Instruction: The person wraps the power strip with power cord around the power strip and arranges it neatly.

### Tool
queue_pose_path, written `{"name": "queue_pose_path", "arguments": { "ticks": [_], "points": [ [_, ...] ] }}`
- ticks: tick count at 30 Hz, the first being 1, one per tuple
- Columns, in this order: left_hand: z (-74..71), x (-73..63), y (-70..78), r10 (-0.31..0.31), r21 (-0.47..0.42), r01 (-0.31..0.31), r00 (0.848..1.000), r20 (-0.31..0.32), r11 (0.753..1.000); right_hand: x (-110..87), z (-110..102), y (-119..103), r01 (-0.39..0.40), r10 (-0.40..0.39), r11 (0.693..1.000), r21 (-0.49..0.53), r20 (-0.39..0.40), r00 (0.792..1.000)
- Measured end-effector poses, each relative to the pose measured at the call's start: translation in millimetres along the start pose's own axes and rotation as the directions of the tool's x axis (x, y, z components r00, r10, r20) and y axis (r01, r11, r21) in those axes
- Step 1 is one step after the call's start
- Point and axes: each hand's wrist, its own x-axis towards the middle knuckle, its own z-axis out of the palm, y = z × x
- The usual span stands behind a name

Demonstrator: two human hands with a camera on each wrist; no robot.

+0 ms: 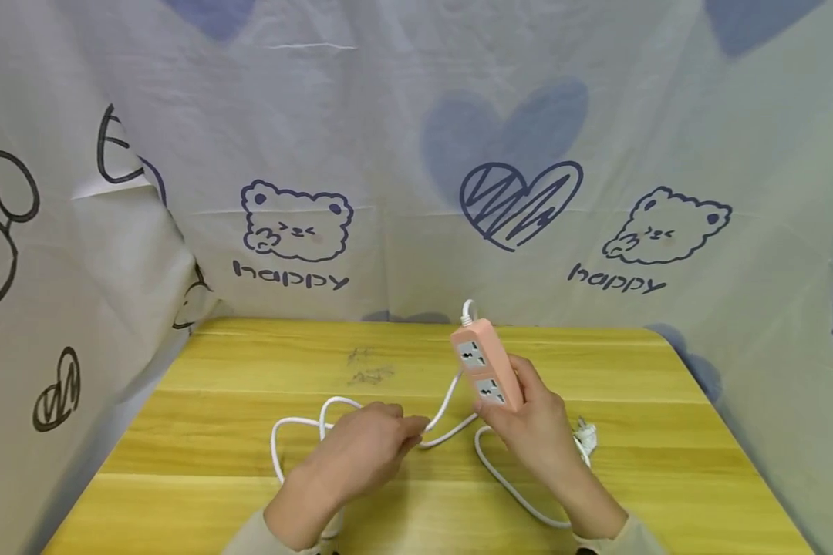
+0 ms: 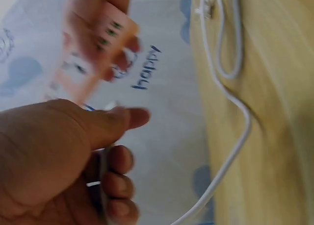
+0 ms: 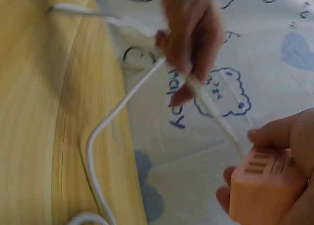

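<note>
My right hand (image 1: 537,420) grips a pink power strip (image 1: 497,362) by its lower end, holding it raised with its socket face towards me. From the strip's top end a white cord (image 1: 451,397) loops down to my left hand (image 1: 368,447), which pinches it between thumb and fingers. Curled fingers (image 2: 120,186) around the cord show in the left wrist view. In the right wrist view, the near end of the strip (image 3: 267,195) has several slots. The white plug (image 1: 586,437) lies on the table just beyond my right wrist.
Loose loops of cord (image 1: 275,447) spread over the wooden table (image 1: 215,385) by my left hand, and another loop (image 1: 507,486) lies below the right. A printed cloth (image 1: 403,154) hangs behind the table and along its sides.
</note>
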Motion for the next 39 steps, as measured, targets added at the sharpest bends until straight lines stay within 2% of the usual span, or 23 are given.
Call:
{"name": "queue_pose_path", "arguments": {
  "ticks": [2, 4, 7, 10, 13, 14, 16, 20, 22, 24, 27, 31, 34, 36, 37, 39],
  "points": [
    [-8.5, -0.3, 5.3, 0.05, 0.046, -0.051, 0.999, 0.002, 0.998, 2.7, 0.2, 3.8, 0.071, -0.074, 0.987, -0.145, -0.014, 0.997],
    [-16.1, 0.5, 9.7, 0.106, 0.1, -0.105, 0.994, -0.003, 0.989, 4.0, 0.4, 7.6, 0.137, -0.142, 0.948, -0.286, 0.005, 0.99],
    [-24.0, 3.7, 13.1, 0.202, 0.163, -0.192, 0.978, -0.048, 0.968, 3.3, 0.3, 10.9, 0.178, -0.155, 0.888, -0.424, 0.088, 0.984],
    [-28.6, 7.8, 11.4, 0.284, 0.182, -0.258, 0.95, -0.132, 0.949, 0.6, 0.3, 11.6, 0.172, -0.097, 0.864, -0.474, 0.178, 0.979],
    [-33.7, 11.6, 5.8, 0.319, 0.167, -0.287, 0.925, -0.207, 0.943, -3.2, 0.1, 10.9, 0.181, -0.053, 0.844, -0.504, 0.256, 0.965],
    [-35.5, 13.1, 3.3, 0.323, 0.157, -0.293, 0.92, -0.221, 0.943, -4.5, -0.2, 10.5, 0.199, -0.052, 0.833, -0.516, 0.286, 0.957],
    [-39.3, 16.1, -1.5, 0.324, 0.122, -0.304, 0.92, -0.218, 0.945, -7.7, -1.6, 9.6, 0.249, -0.058, 0.814, -0.524, 0.353, 0.934],
    [-44.4, 23.5, -9.5, 0.323, 0.001, -0.327, 0.933, -0.159, 0.945, -14.4, -6.2, 7.5, 0.357, -0.102, 0.815, -0.457, 0.493, 0.864],
    [-45.3, 25.9, -14.1, 0.315, -0.089, -0.327, 0.94, -0.13, 0.941, -16.2, -9.0, 6.7, 0.381, -0.121, 0.834, -0.399, 0.542, 0.832],
    [-45.8, 27.2, -19.0, 0.293, -0.185, -0.31, 0.95, -0.11, 0.933, -16.7, -12.0, 6.8, 0.394, -0.14, 0.849, -0.351, 0.57, 0.81],
    [-47.6, 27.7, -25.0, 0.238, -0.326, -0.246, 0.969, -0.064, 0.913, -17.2, -16.9, 6.9, 0.389, -0.162, 0.884, -0.259, 0.61, 0.776],
    [-46.8, 30.4, -29.6, 0.172, -0.469, -0.15, 0.985, 0.003, 0.87, -20.4, -20.1, 6.3, 0.36, -0.235, 0.931, -0.061, 0.657, 0.717],
    [-42.0, 32.8, -33.5, 0.127, -0.572, -0.077, 0.991, 0.048, 0.817, -23.0, -18.2, 3.9, 0.338, -0.317, 0.936, 0.103, 0.667, 0.675],
    [-36.7, 32.9, -36.3, 0.1, -0.638, -0.033, 0.993, 0.07, 0.769, -24.8, -15.5, 1.7, 0.32, -0.366, 0.927, 0.194, 0.646, 0.67],
    [-33.1, 32.4, -37.8, 0.083, -0.667, -0.008, 0.993, 0.08, 0.745, -25.9, -13.9, 0.8, 0.313, -0.388, 0.921, 0.233, 0.625, 0.677],
    [-26.0, 30.3, -39.8, 0.059, -0.717, 0.016, 0.995, 0.08, 0.697, -28.7, -10.1, -1.3, 0.291, -0.407, 0.912, 0.289, 0.562, 0.72]
  ]
}}
